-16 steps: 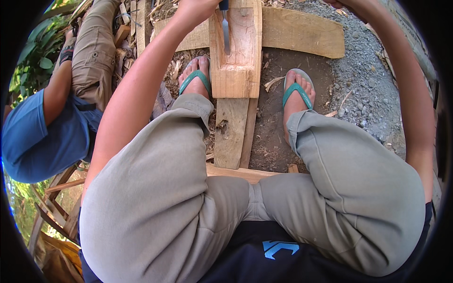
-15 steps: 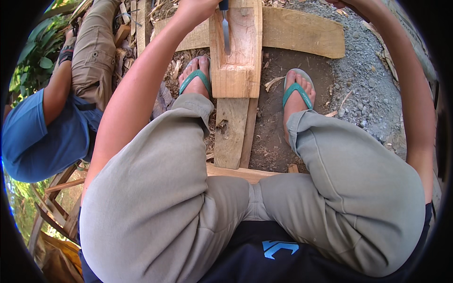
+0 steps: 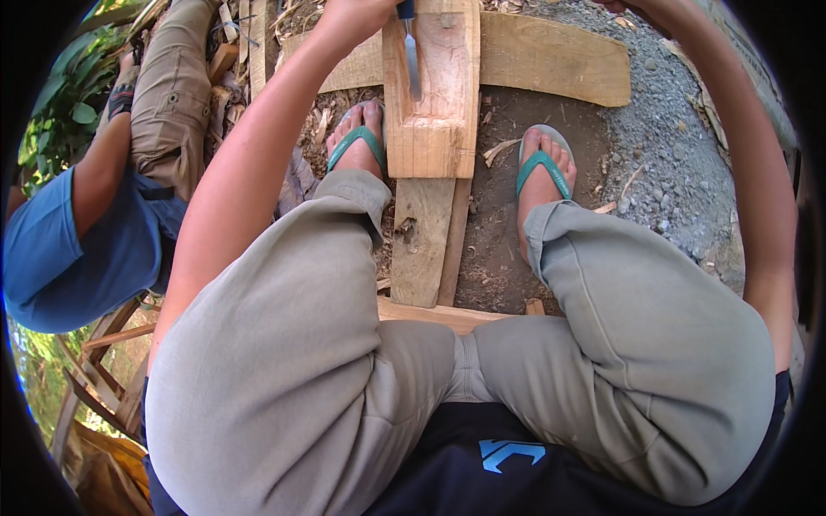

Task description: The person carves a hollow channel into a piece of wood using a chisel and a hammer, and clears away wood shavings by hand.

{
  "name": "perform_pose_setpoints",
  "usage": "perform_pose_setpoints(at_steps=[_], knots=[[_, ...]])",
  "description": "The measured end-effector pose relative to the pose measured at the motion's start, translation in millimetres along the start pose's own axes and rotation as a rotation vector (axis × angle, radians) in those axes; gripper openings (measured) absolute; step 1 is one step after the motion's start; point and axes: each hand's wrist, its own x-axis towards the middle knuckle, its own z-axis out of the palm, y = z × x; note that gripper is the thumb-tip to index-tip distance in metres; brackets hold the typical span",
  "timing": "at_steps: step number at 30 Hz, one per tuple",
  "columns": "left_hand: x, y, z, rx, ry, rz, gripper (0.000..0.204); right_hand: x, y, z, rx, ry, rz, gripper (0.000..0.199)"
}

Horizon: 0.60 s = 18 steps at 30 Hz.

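From my station I count 2 hands at the top edge. The left hand (image 3: 366,12), partly cropped, is clamped on the handle of 1 chisel (image 3: 411,56). The right hand (image 3: 618,5) is mostly cut off; I cannot tell whether it grips anything. The chisel's blade slants into the hollow of 1 block (image 3: 432,153), between 2 feet (image 3: 371,120) in 2 green-strapped sandals (image 3: 555,175). 1 board (image 3: 551,56) shows on either side of the block, and 1 plank (image 3: 422,249) extends below it. I see gravel (image 3: 662,163) right, 1 co-worker (image 3: 77,241) left.
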Motion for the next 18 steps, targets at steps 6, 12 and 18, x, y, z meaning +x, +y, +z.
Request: perform_pose_setpoints(at_steps=[6,12,18], knots=[[0.8,-12.2,-1.4,-0.066,-0.014,0.028,0.034,0.7,1.6,1.5,0.020,-0.003,0.014,0.036],[0.5,-22.6,-1.6,-0.132,0.017,0.069,0.032,1.9,2.7,6.9,0.043,-0.012,0.028,0.037],[3.2,-45.2,-16.7,-0.130,0.004,0.098,0.023,3.8,0.6,10.9,0.083,-0.010,0.027,0.037]])
